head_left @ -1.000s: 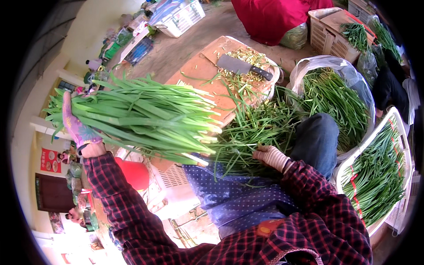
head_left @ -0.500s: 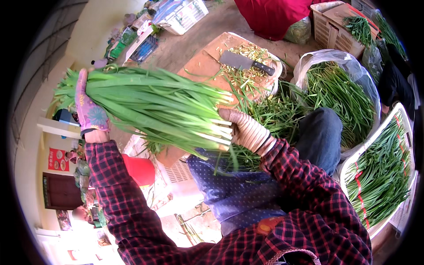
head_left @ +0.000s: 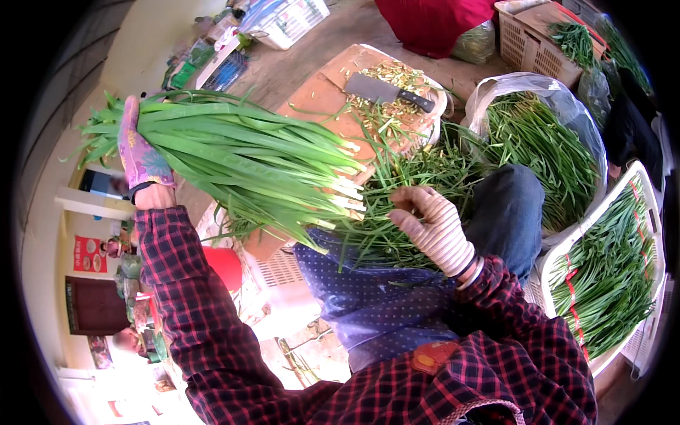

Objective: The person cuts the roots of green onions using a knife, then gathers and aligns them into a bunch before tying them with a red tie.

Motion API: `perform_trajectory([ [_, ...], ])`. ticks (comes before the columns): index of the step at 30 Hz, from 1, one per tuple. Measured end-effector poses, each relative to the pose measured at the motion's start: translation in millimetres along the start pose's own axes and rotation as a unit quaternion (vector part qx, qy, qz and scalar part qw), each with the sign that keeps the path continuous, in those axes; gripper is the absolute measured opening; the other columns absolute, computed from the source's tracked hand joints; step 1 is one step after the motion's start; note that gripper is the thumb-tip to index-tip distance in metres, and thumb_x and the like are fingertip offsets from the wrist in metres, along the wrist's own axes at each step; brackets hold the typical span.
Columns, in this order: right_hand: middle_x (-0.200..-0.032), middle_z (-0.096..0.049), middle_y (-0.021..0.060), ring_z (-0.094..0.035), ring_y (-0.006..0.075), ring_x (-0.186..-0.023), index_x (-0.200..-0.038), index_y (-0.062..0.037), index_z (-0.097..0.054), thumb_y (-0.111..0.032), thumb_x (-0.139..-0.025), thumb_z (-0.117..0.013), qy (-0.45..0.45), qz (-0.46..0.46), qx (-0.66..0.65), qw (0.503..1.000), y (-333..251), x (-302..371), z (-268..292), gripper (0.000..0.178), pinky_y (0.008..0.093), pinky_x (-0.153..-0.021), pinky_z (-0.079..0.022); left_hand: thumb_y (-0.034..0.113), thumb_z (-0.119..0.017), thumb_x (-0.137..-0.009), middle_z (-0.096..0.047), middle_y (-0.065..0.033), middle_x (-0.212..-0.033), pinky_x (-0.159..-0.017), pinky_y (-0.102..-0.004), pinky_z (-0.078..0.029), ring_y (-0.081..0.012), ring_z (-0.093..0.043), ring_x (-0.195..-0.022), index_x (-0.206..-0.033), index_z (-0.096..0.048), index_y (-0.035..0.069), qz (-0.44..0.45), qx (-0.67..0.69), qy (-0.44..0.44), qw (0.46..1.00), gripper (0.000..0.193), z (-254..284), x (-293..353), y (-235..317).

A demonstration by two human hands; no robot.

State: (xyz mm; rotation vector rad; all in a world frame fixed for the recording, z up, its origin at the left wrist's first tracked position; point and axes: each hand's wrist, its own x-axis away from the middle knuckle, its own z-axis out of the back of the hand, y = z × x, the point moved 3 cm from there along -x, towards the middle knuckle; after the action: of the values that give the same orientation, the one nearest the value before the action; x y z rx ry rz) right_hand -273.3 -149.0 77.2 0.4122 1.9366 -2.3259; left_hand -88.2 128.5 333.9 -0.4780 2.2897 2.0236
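One thick bunch of long green stalks [head_left: 248, 152] lies sideways in the floral-gloved left hand [head_left: 145, 159], which is wrapped around its leafy end; the pale cut ends point right. The right hand [head_left: 437, 230], striped-gloved, is half open and empty near loose greens [head_left: 428, 173]. A cleaver [head_left: 372, 88] rests on the board [head_left: 322, 99].

Your dark plaid shirt [head_left: 205, 301] is crossed with red lines; below sit an orange patch [head_left: 433, 356], a blue apron [head_left: 375, 304] with pale dots, and denim jeans [head_left: 508, 219]. Your left glove [head_left: 147, 163] is purple and floral, your right glove [head_left: 446, 237] pale and striped.
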Motion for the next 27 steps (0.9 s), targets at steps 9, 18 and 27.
perform_trajectory([
  [9,-0.078,-0.064,0.0116,-0.061,0.0256,-0.071,-0.099,-0.0015,-0.067,-0.015,-0.081,-0.072,-0.035,0.161,0.002,0.986,-36.0,-36.5,-8.9,0.023,0.0337,-0.068,-0.049,0.033,-0.059,-0.091,-0.067,-0.0114,-0.099,-0.08,-0.0365,-0.052,-0.0247,-0.065,-0.087,-0.105,-0.064,0.002,-0.019,0.016,0.013,1.0,0.035,-4.6,-12.8,-11.0],
  [18,-0.087,-0.065,0.001,-0.056,0.0091,-0.077,-0.103,-0.0005,-0.065,-0.022,-0.086,-0.072,-0.005,-0.138,-0.475,0.869,0.9,-26.5,-25.0,0.028,0.0243,-0.074,-0.046,0.031,-0.06,-0.091,-0.065,-0.0125,-0.107,-0.082,-0.0382,-0.052,-0.0266,-0.065,-0.093,-0.112,-0.06,0.001,0.001,0.025,0.028,0.999,0.037,-2.7,-6.7,-27.2],
  [27,-0.089,-0.064,0.0063,-0.06,0.0155,-0.082,-0.106,-0.0001,-0.065,-0.029,-0.087,-0.068,-0.059,-0.057,-0.248,0.965,53.6,2.5,5.2,0.035,0.028,-0.078,-0.048,0.035,-0.057,-0.092,-0.067,-0.0142,-0.102,-0.083,-0.0396,-0.052,-0.0287,-0.065,-0.089,-0.106,-0.063,-0.001,-0.005,0.02,0.048,0.999,0.039,6.2,-9.4,-24.6],
])
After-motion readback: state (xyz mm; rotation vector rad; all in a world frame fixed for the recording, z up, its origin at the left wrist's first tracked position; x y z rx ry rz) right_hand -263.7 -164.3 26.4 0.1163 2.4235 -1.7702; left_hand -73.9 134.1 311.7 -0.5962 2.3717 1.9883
